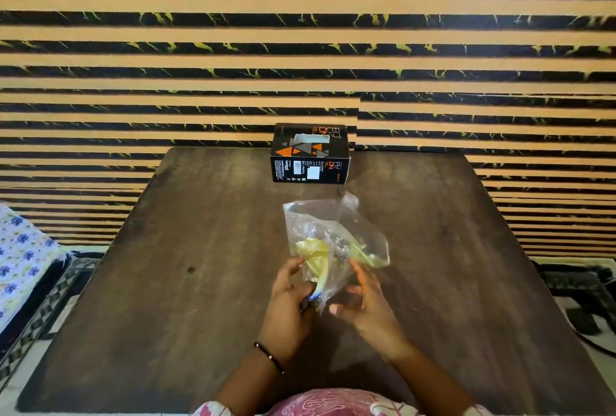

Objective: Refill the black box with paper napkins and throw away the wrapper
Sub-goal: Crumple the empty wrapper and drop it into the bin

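The left hand (289, 299) grips the lower end of the wrapper (333, 242), fingers and thumb curled round the bunched plastic. The right hand (363, 299) sits just beside it at 3 o'clock, fingers spread and loosely bent, their tips at the wrapper's right edge; whether they pinch the film or only touch it cannot be told. A dark bead bracelet (269, 357) circles the left wrist.

The wrapper is clear, crinkled plastic with yellow print, held up above the table (166, 282) near its middle, its open end fanning out toward 12 and 1 o'clock. It looks slack and see-through, with no stack of napkins visible inside.

The box (310, 152) stands at 12 o'clock from the hands, well apart from them, at the table's far edge against the striped wall (300, 32). It is black with orange and grey triangles, and a pale strip shows in the slot on its top face.

At 9 o'clock, off the table, lies a white cloth (20, 255) with blue flowers. A patterned rug (580, 285) shows at 3 o'clock.
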